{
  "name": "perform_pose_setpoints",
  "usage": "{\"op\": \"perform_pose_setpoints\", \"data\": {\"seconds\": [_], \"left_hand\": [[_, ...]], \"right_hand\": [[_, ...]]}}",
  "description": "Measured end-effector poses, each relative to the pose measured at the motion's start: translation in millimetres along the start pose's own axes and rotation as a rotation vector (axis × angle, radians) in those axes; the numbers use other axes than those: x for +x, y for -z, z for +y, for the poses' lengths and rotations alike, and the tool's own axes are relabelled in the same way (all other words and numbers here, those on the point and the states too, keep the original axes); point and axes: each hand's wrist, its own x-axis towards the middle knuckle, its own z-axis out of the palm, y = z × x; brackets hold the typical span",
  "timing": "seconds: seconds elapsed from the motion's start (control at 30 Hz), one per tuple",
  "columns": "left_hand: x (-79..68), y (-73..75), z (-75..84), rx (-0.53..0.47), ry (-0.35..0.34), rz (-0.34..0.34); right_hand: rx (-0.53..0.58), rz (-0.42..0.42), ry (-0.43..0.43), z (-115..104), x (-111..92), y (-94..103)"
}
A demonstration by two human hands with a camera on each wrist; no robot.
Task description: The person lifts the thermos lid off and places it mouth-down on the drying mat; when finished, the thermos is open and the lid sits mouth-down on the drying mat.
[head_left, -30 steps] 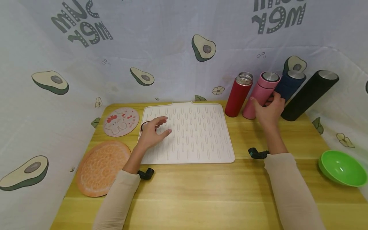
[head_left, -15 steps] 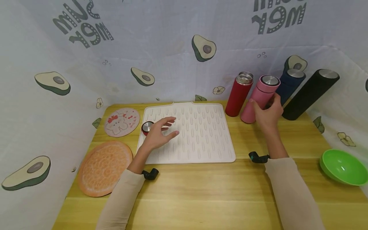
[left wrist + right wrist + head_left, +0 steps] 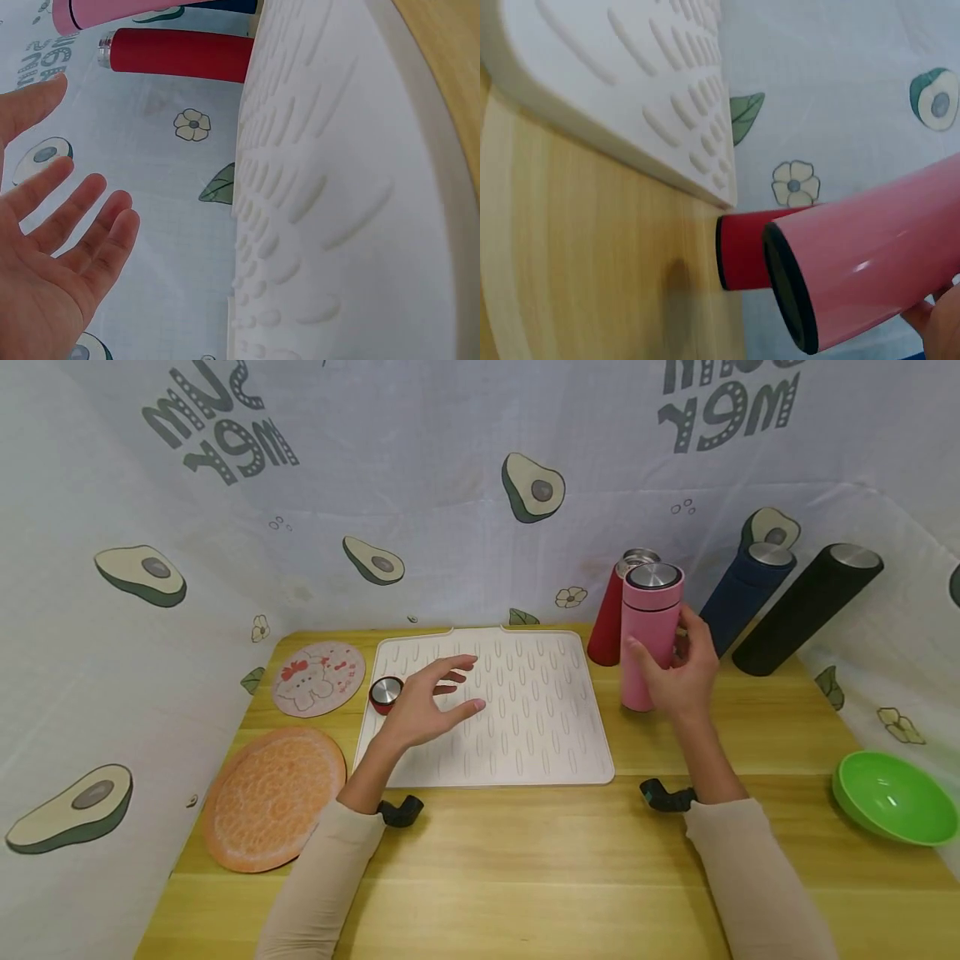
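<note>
My right hand (image 3: 686, 681) grips a pink thermos (image 3: 648, 643) around its body. In the right wrist view the base of the pink thermos (image 3: 855, 262) is lifted off the table. Behind it stands a red thermos (image 3: 605, 622) with its steel mouth uncovered, partly hidden by the pink one. Over the white ridged mat (image 3: 525, 718) hovers my left hand (image 3: 423, 706), fingers spread and nothing in them; the left wrist view shows its bare palm (image 3: 45, 277). A red lid with a steel top (image 3: 386, 692) sits on the mat's left side, beside that hand.
To the right stand a dark blue thermos (image 3: 746, 597) and a black one (image 3: 806, 610). A green bowl (image 3: 892, 797) is near the right edge. Left of the mat lie a pink round coaster (image 3: 318, 681) and an orange round mat (image 3: 273, 797). A printed cloth (image 3: 450, 485) hangs behind.
The right hand has lifted the pink thermos and carried it left and nearer, in front of the red one. The left hand has drifted right, uncovering the red lid.
</note>
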Motion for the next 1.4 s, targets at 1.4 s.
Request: {"op": "perform_pose_setpoints", "data": {"seconds": [1.4], "left_hand": [[-13.1,11.8,71.6,-0.031,-0.333,-0.105]], "right_hand": [[-0.180,-0.879,0.380,-81.9,-44.2,-22.5]]}}
